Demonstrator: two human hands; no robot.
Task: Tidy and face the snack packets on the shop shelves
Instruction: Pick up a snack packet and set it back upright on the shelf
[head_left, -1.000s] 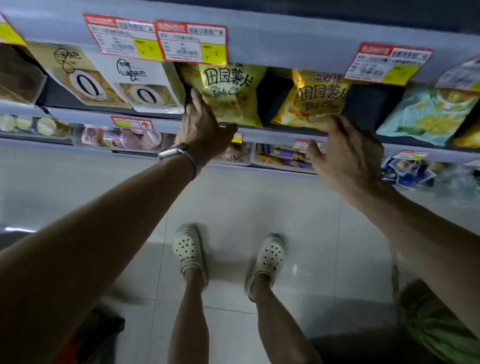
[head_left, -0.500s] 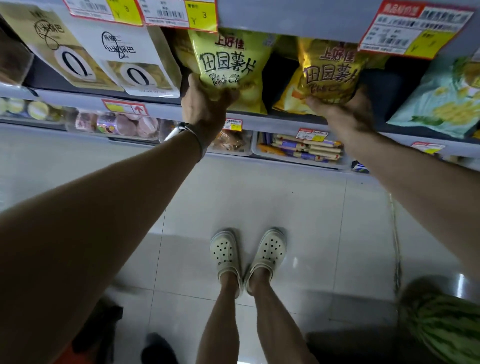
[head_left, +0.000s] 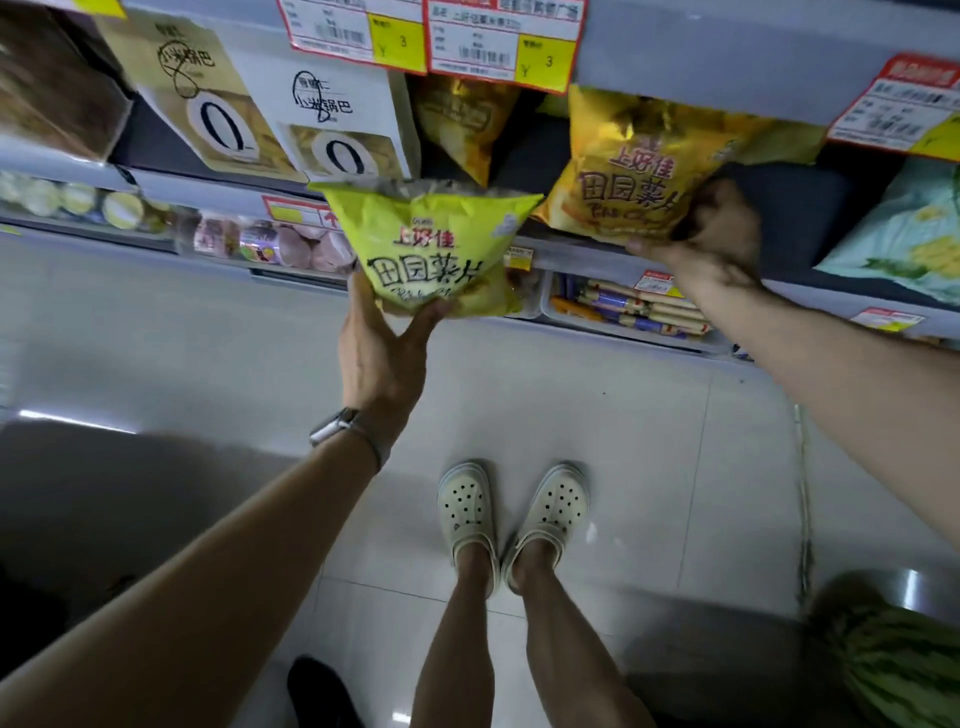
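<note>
My left hand (head_left: 382, 348) grips the bottom of a lime-green crisp packet (head_left: 426, 244) and holds it out in front of the shelf edge, clear of the row. My right hand (head_left: 711, 234) grips the lower right corner of a golden-yellow crisp packet (head_left: 639, 166) that leans on the shelf (head_left: 587, 254). Another golden packet (head_left: 462, 124) stands further back in the gap between them. A pale teal packet (head_left: 909, 234) lies at the far right of the same shelf.
White and beige packets (head_left: 332, 124) with a black "0" stand to the left. Price tags (head_left: 431, 36) hang from the shelf above. Lower shelves hold trays of sausages (head_left: 634, 306) and small packs. A watermelon (head_left: 893, 670) sits on the floor at bottom right.
My left hand has pulled the lime-green packet off the shelf, down and towards me. My right hand has shifted to the golden packet's lower right corner.
</note>
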